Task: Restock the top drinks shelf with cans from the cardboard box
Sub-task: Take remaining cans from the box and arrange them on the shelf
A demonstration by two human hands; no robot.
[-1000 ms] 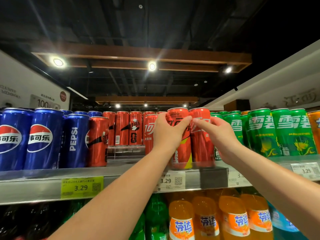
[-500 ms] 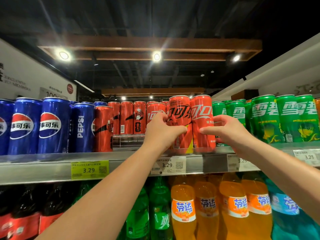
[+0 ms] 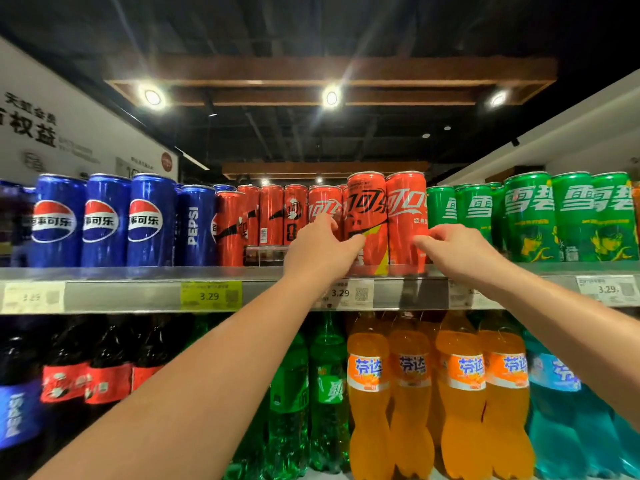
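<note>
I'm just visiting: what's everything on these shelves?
Blue cans: at least four, blue, top shelf left.
Rear red cans: several, red, top shelf centre.
Left front red can: one, red, shelf edge.
Right front red can: one, red, beside it.
Green cans: several, green, top shelf right.
Price tags: several, white or yellow, shelf front.
Bottles: many, dark, green, orange, blue, under top shelf.
Left hand: grips left front red can.
Right hand: grips right front red can.

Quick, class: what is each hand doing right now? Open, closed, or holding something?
Left hand: grips the red can with the yellow patch.
Right hand: pinches the plain red can next to it.
</note>
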